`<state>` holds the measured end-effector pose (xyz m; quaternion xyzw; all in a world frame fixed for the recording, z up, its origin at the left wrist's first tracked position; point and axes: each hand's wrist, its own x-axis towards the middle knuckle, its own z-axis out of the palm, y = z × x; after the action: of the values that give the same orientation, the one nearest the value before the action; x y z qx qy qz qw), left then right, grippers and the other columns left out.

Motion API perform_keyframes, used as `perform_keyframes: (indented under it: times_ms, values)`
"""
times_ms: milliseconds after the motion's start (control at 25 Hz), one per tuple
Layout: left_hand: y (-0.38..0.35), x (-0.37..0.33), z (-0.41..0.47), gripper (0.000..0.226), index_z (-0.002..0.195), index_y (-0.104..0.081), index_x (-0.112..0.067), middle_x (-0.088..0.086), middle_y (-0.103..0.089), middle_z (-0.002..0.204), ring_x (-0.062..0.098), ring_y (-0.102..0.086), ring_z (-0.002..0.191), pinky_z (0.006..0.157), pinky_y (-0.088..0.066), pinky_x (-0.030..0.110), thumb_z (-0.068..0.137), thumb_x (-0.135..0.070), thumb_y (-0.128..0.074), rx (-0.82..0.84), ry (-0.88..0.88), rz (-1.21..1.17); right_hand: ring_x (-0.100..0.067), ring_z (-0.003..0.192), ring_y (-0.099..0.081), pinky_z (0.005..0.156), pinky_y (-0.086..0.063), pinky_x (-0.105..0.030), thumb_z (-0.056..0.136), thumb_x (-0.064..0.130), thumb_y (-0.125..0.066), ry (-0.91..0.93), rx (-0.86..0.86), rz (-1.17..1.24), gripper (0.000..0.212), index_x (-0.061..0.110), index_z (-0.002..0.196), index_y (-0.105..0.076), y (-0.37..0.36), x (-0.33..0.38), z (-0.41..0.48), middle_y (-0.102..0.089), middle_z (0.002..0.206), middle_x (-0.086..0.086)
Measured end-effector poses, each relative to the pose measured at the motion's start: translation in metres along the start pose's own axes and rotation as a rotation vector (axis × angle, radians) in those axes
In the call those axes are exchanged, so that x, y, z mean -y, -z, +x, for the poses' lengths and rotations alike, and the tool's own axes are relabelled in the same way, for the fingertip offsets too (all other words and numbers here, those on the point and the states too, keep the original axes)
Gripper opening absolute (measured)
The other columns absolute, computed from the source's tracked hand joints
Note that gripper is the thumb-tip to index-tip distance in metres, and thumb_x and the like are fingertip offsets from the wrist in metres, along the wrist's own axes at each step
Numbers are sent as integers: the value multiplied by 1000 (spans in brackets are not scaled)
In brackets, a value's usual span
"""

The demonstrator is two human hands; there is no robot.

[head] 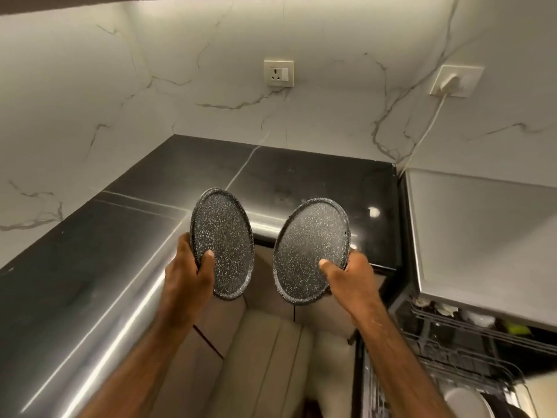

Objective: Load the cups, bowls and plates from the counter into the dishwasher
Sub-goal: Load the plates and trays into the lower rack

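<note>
Closest to me, low on my right, the dishwasher (391, 372) stands open. Its upper rack (470, 351) shows a few pale pieces along the back edge, and a white dish (464, 402) sits in the basket below.

Above the gap in front of the counter (90, 267), my left hand (188, 267) grips the left plate (224, 236) at its lower left rim, with the thumb pressed on the speckled face and the fingers behind. My right hand (351, 273) grips the right plate (307, 245) the same way at its lower right rim.

Both plates are off the counter, held in the air just before its inner corner. They are apart from each other and face me. Each stands nearly on edge with its long axis close to upright, and the tops splay outward, left plate to the left and right plate to the right. A second rim peeks out behind the left plate's top, but I cannot tell whether it is another plate.

The racks lie down and to the right of both plates, so my right hand is the nearer one. I judge the right plate should go in first, lowered edge-down. The left must cross over after it.

Beyond the counter's back edge, a socket (278, 73) and a plugged charger (452, 81) sit on the marble wall.
</note>
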<state>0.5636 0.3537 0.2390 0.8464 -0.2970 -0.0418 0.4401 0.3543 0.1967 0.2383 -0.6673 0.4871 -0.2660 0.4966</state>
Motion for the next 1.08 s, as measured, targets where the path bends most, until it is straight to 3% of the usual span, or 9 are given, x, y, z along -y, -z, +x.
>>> perform_keyframes:
  times_ms: [200, 440, 560, 760, 960, 1080]
  values:
    - [42, 25, -100, 48, 137, -50, -12, 5, -64, 113, 23, -58, 97, 82, -42, 32, 93, -30, -53, 28, -23, -75, -18, 71, -68, 63, -60, -34, 91, 17, -67, -85, -56, -56, 13, 16, 79, -65, 11, -24, -117, -69, 77, -2]
    - [56, 25, -184, 45, 142, -49, -10, 10, -63, 114, 31, -61, 104, 83, -39, 30, 98, -13, -60, 107, 16, -84, -9, 78, -67, 62, -52, -23, 92, 17, -65, -123, -108, -139, 6, 23, 93, -65, 56, -60, -211, -69, 87, 7]
    - [45, 20, -214, 45, 142, -50, -8, 13, -65, 113, 36, -63, 104, 83, -42, 32, 99, -16, -58, 143, -10, -98, -13, 78, -68, 63, -56, -28, 91, 13, -65, -158, -168, -159, 10, 23, 90, -65, 85, -78, -239, -70, 86, 4]
    - [16, -2, -263, 40, 138, -51, -13, 3, -63, 107, 25, -62, 93, 78, -45, 31, 99, -15, -56, 213, -39, -130, -11, 71, -64, 53, -46, -20, 92, 14, -65, -199, -239, -217, 7, 15, 98, -67, 142, -115, -261, -68, 83, 3]
    - [-32, -35, -318, 36, 134, -54, -13, 1, -64, 103, 22, -60, 91, 77, -40, 28, 98, -13, -57, 247, 19, -87, -20, 67, -68, 59, -58, -34, 90, 18, -65, -277, -247, -291, 5, 13, 89, -67, 204, -168, -266, -70, 75, -2]
    - [-72, -52, -359, 32, 126, -54, -20, 0, -67, 98, 22, -63, 87, 71, -44, 32, 95, -25, -52, 301, 95, -63, -11, 64, -64, 51, -46, -22, 93, 16, -62, -264, -190, -341, 6, 14, 91, -67, 246, -211, -268, -67, 73, 4]
